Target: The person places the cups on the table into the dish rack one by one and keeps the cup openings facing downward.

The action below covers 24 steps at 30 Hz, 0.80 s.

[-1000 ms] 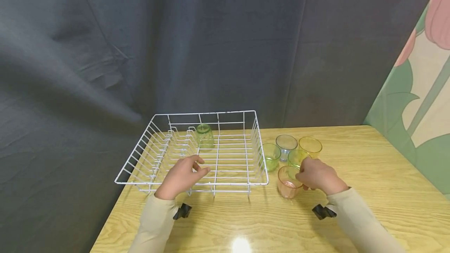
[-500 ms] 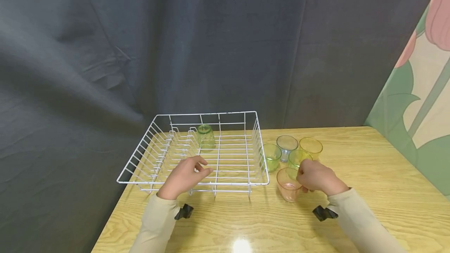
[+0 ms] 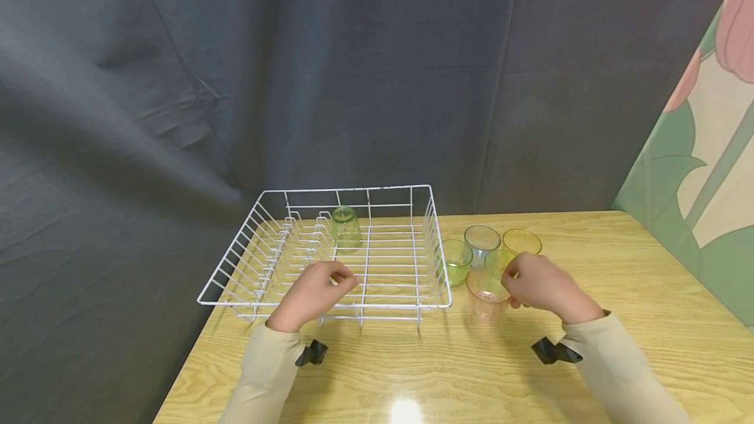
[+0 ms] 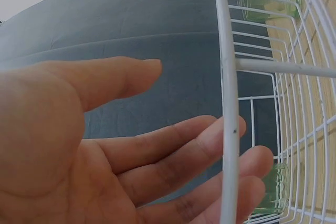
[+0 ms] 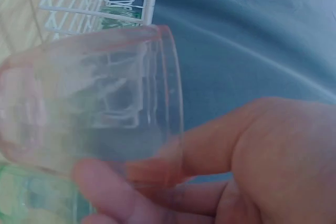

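Observation:
My right hand [image 3: 538, 285] pinches the right side of a clear pinkish-orange glass [image 3: 486, 300] by its rim, thumb on one face and fingers on the other. In the right wrist view the pink glass [image 5: 100, 98] is upright relative to the hand, mouth towards the palm. My left hand [image 3: 315, 293] hovers over the front rim of a white wire dish rack [image 3: 383, 307], holding nothing. Its relaxed fingers [image 4: 173, 174] reach behind the rack's rail in the left wrist view. A green glass [image 3: 346, 229] stands upside down inside the rack, near the back.
Right of the rack several glasses stand upright close together: a green one [image 3: 456, 264], a blue one [image 3: 482, 241], a yellow one [image 3: 523, 241] and a yellow-green one [image 3: 497, 260] partly hidden by my right hand. A dark curtain [image 3: 377, 84] hangs behind the wooden table [image 3: 459, 378].
The pink glass has risen a little with my right hand, which has shifted slightly up and right. My left hand has stayed almost in place, its thumb and fingers drawing slightly closer.

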Motion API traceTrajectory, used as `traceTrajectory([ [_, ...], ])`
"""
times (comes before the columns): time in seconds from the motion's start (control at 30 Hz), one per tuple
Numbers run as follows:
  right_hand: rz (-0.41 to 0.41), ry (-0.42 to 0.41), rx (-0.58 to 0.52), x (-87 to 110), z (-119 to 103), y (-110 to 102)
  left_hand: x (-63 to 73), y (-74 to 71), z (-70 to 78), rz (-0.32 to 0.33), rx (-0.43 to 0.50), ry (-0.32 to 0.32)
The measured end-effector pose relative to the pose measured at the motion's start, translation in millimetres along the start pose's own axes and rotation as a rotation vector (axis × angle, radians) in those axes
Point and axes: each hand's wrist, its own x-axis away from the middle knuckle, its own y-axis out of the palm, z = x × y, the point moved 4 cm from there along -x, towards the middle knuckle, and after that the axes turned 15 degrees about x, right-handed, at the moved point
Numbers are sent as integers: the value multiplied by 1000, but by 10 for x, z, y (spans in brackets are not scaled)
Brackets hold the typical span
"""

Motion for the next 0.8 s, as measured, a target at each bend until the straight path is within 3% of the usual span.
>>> traceTrajectory([
  [0.2,111,2,0,39,-40,-124,-1,23,29,9,43,10],
  [0.33,144,13,-24,57,-82,-173,-1,52,53,20,65,27],
  [0.5,189,28,-60,72,-144,-222,8,117,72,-4,86,27],
  [0.8,374,-6,-89,71,-303,-238,25,287,132,-48,109,86],
])
